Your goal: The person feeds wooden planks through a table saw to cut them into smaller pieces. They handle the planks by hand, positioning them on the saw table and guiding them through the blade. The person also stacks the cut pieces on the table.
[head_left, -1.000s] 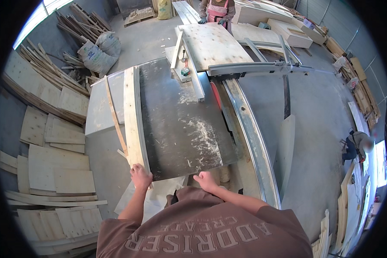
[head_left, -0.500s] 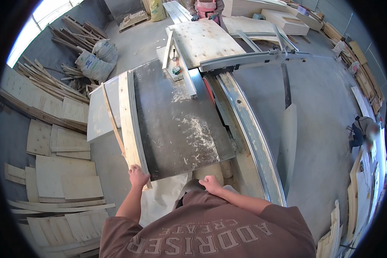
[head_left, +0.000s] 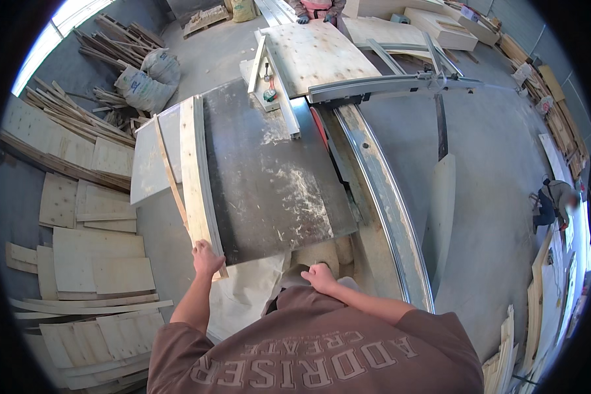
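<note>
My left hand (head_left: 207, 258) grips the near end of a stack of long plywood strips (head_left: 195, 174). These strips lie along the left side of the dark saw table (head_left: 259, 190), their near end jutting past its front edge. A thin wood lath (head_left: 169, 172) slants beside them on the left. Close to my body, my right hand (head_left: 319, 278) is curled into a fist, apart from the table; nothing shows in it. A metal fence (head_left: 286, 111) and a red-edged strip (head_left: 320, 128) are at the table's far right.
A sliding rail (head_left: 387, 203) runs along the table's right. Beyond lies a large plywood sheet (head_left: 318, 56), with a co-worker's gloved hands (head_left: 315, 20) at its far edge. Plywood pieces (head_left: 98, 256) and sacks (head_left: 144, 88) lie left. Another person (head_left: 555, 200) bends at far right.
The view has shifted slightly, so the table sits a little higher in it. My left hand stays on the strips' end and my right hand keeps its place near my body.
</note>
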`<state>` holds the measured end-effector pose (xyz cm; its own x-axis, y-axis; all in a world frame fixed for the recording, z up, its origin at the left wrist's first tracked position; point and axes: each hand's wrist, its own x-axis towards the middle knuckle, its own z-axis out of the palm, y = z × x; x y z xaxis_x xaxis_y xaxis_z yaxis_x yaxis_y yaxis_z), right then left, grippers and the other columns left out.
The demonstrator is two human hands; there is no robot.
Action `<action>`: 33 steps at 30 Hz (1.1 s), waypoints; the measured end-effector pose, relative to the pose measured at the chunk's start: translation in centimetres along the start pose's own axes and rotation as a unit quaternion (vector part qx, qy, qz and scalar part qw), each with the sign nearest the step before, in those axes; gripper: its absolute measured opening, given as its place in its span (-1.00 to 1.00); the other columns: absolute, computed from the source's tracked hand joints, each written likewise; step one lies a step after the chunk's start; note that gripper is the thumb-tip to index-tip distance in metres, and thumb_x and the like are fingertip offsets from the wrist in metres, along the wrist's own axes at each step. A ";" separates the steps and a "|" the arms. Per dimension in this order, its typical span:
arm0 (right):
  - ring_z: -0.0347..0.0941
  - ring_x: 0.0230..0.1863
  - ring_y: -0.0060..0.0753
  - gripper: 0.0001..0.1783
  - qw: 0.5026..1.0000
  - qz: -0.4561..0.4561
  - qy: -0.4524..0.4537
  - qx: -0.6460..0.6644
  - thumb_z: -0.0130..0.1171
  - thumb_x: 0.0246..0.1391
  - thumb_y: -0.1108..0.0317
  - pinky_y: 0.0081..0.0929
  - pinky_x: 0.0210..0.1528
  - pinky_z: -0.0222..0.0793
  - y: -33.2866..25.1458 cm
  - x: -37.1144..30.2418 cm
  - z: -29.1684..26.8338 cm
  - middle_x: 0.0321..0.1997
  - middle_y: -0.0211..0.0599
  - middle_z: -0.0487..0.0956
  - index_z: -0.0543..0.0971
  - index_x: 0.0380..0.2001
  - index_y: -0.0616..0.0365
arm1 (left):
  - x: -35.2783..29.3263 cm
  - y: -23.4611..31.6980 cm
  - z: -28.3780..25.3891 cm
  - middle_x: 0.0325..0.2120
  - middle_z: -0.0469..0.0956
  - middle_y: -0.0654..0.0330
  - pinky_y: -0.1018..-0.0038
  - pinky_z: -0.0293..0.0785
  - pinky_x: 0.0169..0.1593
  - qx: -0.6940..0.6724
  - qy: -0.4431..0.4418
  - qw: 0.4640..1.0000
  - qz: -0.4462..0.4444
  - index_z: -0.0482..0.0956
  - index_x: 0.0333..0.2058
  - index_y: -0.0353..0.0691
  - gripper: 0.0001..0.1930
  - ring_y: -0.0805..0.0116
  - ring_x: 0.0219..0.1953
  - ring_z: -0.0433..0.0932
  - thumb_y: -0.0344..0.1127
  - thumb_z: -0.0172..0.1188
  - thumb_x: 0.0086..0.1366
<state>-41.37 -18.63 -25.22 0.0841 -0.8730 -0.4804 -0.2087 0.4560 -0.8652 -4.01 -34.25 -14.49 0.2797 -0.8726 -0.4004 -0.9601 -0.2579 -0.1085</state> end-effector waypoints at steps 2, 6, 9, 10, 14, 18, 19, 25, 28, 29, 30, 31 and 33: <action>0.40 -0.56 -0.31 -0.52 1.000 -0.008 0.005 0.014 0.44 0.17 0.12 -0.15 -0.41 0.36 -0.3 0.5 -0.4 -0.63 -0.17 0.53 0.48 -0.61 0.21 | -0.2 0.1 -0.2 0.46 0.20 -0.19 0.08 0.49 0.38 -0.009 -0.011 1.000 -0.004 0.16 0.43 -0.41 0.06 -0.26 0.46 0.24 -0.13 0.50 0.02; 0.31 -0.55 -0.47 -0.49 0.999 -0.020 0.018 0.027 0.42 0.22 0.14 -0.21 -0.45 0.31 -0.6 1.6 -0.8 -0.65 -0.28 0.49 0.43 -0.62 0.20 | -1.1 1.4 1.6 0.48 0.17 -0.21 -0.02 0.34 0.44 -0.023 0.098 0.995 -0.015 0.09 0.50 -0.36 0.06 -0.28 0.47 0.20 -0.17 0.44 0.08; 0.27 -0.54 -0.55 -0.49 0.999 -0.025 0.023 -0.002 0.42 0.25 0.16 -0.25 -0.47 0.28 -2.2 1.7 -1.1 -0.66 -0.32 0.47 0.41 -0.63 0.19 | -3.6 3.7 3.8 0.47 0.18 -0.24 -0.08 0.16 0.50 -0.059 0.232 0.970 0.028 0.04 0.54 -0.32 0.04 -0.30 0.47 0.18 -0.21 0.37 0.15; 0.27 -0.54 -0.55 -0.49 0.999 -0.023 0.023 -0.018 0.42 0.25 0.17 -0.25 -0.47 0.28 -2.7 1.6 -1.0 -0.66 -0.31 0.46 0.40 -0.63 0.19 | -4.3 4.0 5.1 0.46 0.20 -0.24 -0.08 0.14 0.51 -0.117 0.203 0.971 0.054 0.05 0.54 -0.31 0.02 -0.31 0.46 0.19 -0.20 0.38 0.17; 0.30 -0.55 -0.45 -0.50 0.998 -0.045 0.035 0.006 0.43 0.22 0.16 -0.22 -0.46 0.30 -1.6 2.3 -0.8 -0.65 -0.25 0.46 0.42 -0.62 0.20 | -7.2 6.8 9.7 0.44 0.26 -0.23 0.04 0.18 0.52 -0.165 0.096 0.972 0.139 0.15 0.48 -0.40 -0.01 -0.22 0.46 0.23 -0.13 0.43 0.19; 0.37 -0.56 -0.30 -0.53 0.998 -0.042 0.053 0.013 0.44 0.18 0.16 -0.18 -0.43 0.32 -2.5 3.6 -1.9 -0.63 -0.16 0.50 0.45 -0.60 0.21 | -7.6 8.9 10.4 0.49 0.22 -0.22 0.10 0.17 0.54 -0.125 0.006 0.976 0.177 0.15 0.49 -0.43 0.00 -0.12 0.53 0.18 -0.07 0.41 0.21; 0.36 -0.57 -0.31 -0.53 0.998 -0.035 0.057 0.014 0.44 0.18 0.17 -0.18 -0.44 0.32 -2.6 3.8 -2.3 -0.63 -0.16 0.50 0.45 -0.60 0.21 | -7.4 9.3 10.3 0.50 0.20 -0.21 0.11 0.17 0.55 -0.106 -0.007 0.977 0.186 0.15 0.49 -0.43 0.00 -0.10 0.55 0.16 -0.05 0.40 0.21; 0.53 0.14 -0.07 -0.53 0.963 -0.055 0.093 -0.246 0.37 0.22 0.12 -0.11 0.19 0.41 -2.6 4.4 -4.1 0.06 0.04 0.61 0.55 0.00 0.27 | -4.3 9.8 9.6 0.55 0.12 -0.18 0.09 0.05 0.59 -0.054 -0.043 0.983 0.171 0.12 0.50 -0.45 0.05 -0.07 0.61 0.02 0.03 0.35 0.18; 0.21 0.52 0.03 -0.18 0.885 -0.080 0.065 -0.454 0.35 0.21 0.05 -0.02 0.56 0.05 -2.1 5.0 -5.7 0.49 0.11 0.34 0.35 0.35 0.37 | -3.1 9.5 10.3 0.56 0.09 -0.18 0.08 -0.01 0.61 -0.030 -0.074 0.982 0.171 0.10 0.51 -0.45 0.08 -0.06 0.63 -0.02 0.07 0.33 0.16; 0.07 0.62 0.06 -0.06 0.856 -0.076 0.046 -0.510 0.35 0.21 0.03 0.01 0.65 -0.10 -2.2 5.3 -6.3 0.60 0.12 0.21 0.25 0.45 0.41 | -2.9 9.3 10.6 0.57 0.07 -0.18 0.08 -0.03 0.61 -0.021 -0.088 0.981 0.169 0.10 0.51 -0.45 0.09 -0.05 0.63 -0.03 0.08 0.32 0.15; -0.07 0.69 0.08 0.06 0.856 -0.040 0.014 -0.516 0.36 0.20 -0.02 0.09 0.68 -0.25 -2.0 5.9 -6.9 0.68 0.17 0.06 0.13 0.53 0.43 | -2.6 9.4 10.7 0.57 0.05 -0.18 0.06 -0.03 0.61 -0.014 -0.102 0.981 0.164 0.09 0.52 -0.45 0.10 -0.05 0.64 -0.04 0.09 0.32 0.14; -0.09 0.70 0.08 0.09 0.847 -0.034 0.004 -0.531 0.35 0.21 -0.04 0.09 0.69 -0.25 -1.7 6.2 -7.4 0.68 0.18 0.05 0.11 0.54 0.43 | -2.5 9.5 10.8 0.58 0.04 -0.17 0.04 -0.03 0.61 -0.008 -0.117 0.980 0.158 0.09 0.52 -0.44 0.12 -0.04 0.64 -0.05 0.11 0.32 0.12; -0.12 0.71 0.09 0.13 0.828 -0.020 -0.016 -0.560 0.34 0.22 -0.08 0.09 0.69 -0.27 -1.2 6.4 -8.3 0.68 0.19 0.03 0.06 0.55 0.45 | -2.3 9.6 11.3 0.59 0.00 -0.18 0.01 -0.02 0.60 -0.002 -0.134 0.980 0.149 0.08 0.53 -0.43 0.14 -0.04 0.64 -0.07 0.12 0.33 0.10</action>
<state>-48.68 -26.21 -26.12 0.1341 -0.8707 -0.4731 -0.9764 -0.0345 -0.2132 -13.95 -30.04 -24.89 -0.0268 -0.7699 -0.6376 -0.9985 -0.0097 0.0536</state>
